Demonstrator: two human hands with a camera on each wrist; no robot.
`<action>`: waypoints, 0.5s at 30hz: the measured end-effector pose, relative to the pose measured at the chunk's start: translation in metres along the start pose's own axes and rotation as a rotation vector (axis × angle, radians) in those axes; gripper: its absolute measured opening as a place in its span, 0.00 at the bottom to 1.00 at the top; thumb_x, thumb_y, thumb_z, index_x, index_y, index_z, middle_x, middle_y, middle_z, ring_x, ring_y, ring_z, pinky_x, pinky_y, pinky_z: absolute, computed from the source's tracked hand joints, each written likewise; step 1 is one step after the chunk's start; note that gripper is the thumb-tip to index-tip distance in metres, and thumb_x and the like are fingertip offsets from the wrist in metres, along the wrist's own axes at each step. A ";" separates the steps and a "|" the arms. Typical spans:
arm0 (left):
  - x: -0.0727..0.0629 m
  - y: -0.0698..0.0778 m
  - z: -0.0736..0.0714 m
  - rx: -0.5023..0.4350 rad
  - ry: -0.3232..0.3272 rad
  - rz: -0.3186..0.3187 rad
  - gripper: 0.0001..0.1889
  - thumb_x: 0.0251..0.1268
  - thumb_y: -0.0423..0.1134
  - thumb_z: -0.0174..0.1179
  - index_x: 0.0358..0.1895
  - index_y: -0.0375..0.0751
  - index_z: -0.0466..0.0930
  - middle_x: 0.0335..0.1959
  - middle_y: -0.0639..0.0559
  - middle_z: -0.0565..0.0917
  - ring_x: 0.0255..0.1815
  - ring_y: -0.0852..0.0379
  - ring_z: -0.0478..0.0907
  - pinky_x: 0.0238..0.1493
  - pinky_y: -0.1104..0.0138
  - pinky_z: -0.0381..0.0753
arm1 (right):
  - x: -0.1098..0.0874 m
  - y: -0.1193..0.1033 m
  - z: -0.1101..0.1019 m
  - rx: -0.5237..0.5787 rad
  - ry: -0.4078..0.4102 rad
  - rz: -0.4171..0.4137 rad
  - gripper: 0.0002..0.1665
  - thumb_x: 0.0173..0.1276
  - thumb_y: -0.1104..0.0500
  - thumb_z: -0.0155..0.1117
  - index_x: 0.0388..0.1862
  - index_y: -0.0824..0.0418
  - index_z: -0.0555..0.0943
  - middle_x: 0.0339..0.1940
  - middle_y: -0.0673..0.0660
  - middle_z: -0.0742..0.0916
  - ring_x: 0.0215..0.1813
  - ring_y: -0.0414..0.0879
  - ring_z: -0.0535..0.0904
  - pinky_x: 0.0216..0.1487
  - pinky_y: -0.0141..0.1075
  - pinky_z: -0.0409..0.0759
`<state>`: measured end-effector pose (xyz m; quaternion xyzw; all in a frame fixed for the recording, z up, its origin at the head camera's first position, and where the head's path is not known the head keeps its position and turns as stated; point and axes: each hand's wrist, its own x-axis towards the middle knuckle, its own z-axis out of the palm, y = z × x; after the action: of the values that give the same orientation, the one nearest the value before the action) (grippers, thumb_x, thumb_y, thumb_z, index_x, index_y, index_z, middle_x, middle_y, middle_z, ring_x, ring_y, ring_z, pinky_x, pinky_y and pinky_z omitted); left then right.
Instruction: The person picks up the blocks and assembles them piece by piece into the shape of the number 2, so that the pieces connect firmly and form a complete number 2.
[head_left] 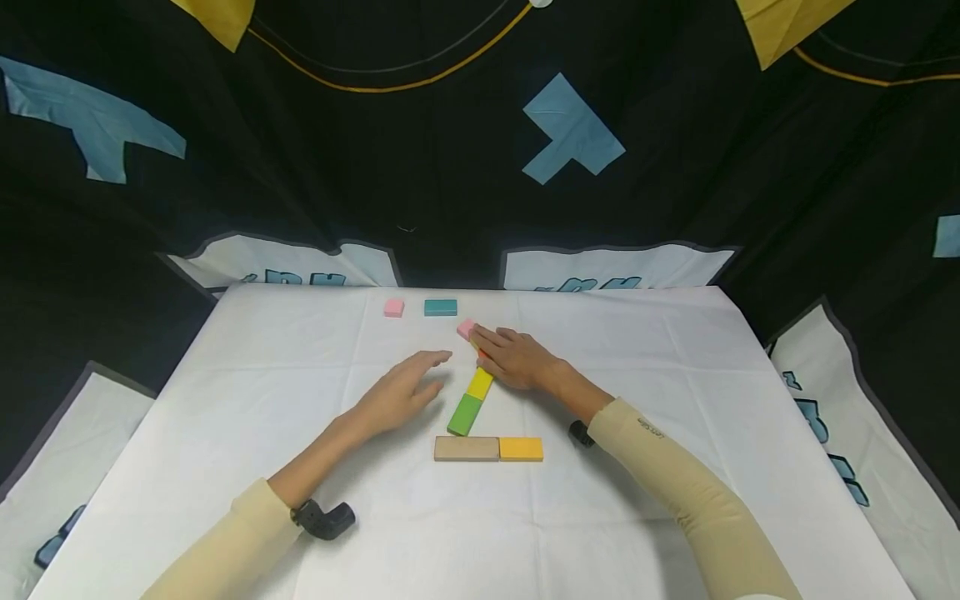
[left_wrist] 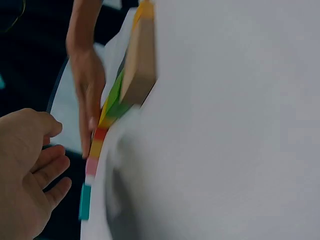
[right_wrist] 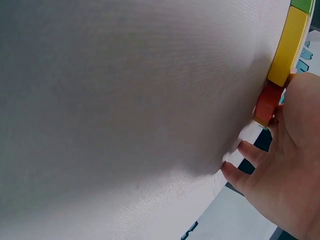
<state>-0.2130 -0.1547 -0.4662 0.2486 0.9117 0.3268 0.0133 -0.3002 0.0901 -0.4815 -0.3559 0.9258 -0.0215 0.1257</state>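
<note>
My right hand (head_left: 519, 360) lies over the upper part of a slanting row of blocks, its fingers extended. It partly covers a red block (right_wrist: 268, 101) and an orange one (left_wrist: 96, 148), with a pink block (head_left: 466, 328) at its fingertips. Below the hand the row runs on through a yellow block (head_left: 479, 383) to a green block (head_left: 465, 415). My left hand (head_left: 401, 392) hovers to the left of the row, fingers spread and holding nothing. Across the row's lower end lie a tan wooden block (head_left: 467, 449) and a yellow-orange block (head_left: 521, 449), end to end.
Toward the table's far edge sit a small pink block (head_left: 393, 308) and a teal block (head_left: 440, 307). A white cloth covers the table (head_left: 622, 533). Behind it hangs a black curtain (head_left: 450, 183) with blue and yellow shapes.
</note>
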 end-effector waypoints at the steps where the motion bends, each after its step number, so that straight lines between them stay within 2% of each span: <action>1: 0.005 -0.004 -0.003 -0.028 0.017 -0.012 0.26 0.73 0.36 0.58 0.71 0.38 0.68 0.67 0.42 0.74 0.69 0.45 0.69 0.70 0.51 0.67 | 0.000 0.000 0.000 0.001 0.001 0.000 0.38 0.82 0.40 0.37 0.83 0.50 0.46 0.83 0.50 0.52 0.78 0.58 0.55 0.75 0.54 0.58; 6: 0.028 -0.027 -0.014 -0.140 0.088 -0.081 0.25 0.74 0.36 0.58 0.71 0.36 0.67 0.67 0.38 0.74 0.66 0.42 0.72 0.66 0.49 0.71 | 0.000 0.000 -0.001 0.003 -0.003 -0.003 0.38 0.82 0.40 0.38 0.83 0.50 0.46 0.83 0.50 0.52 0.78 0.58 0.55 0.75 0.53 0.58; 10: 0.046 -0.044 -0.018 -0.211 0.132 -0.115 0.25 0.76 0.36 0.56 0.71 0.31 0.66 0.68 0.35 0.72 0.68 0.40 0.70 0.67 0.50 0.71 | 0.001 0.000 -0.001 0.003 0.002 -0.010 0.38 0.82 0.41 0.38 0.83 0.51 0.46 0.83 0.50 0.52 0.78 0.58 0.55 0.75 0.53 0.58; 15: 0.063 -0.059 -0.017 -0.235 0.178 -0.141 0.24 0.76 0.35 0.54 0.71 0.29 0.65 0.69 0.34 0.70 0.69 0.38 0.68 0.68 0.50 0.69 | 0.000 0.000 0.000 0.001 0.009 -0.019 0.38 0.82 0.41 0.39 0.83 0.51 0.46 0.83 0.50 0.52 0.79 0.57 0.55 0.76 0.51 0.57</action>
<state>-0.2976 -0.1747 -0.4796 0.1507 0.8801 0.4500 -0.0156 -0.3004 0.0903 -0.4815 -0.3643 0.9230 -0.0248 0.1214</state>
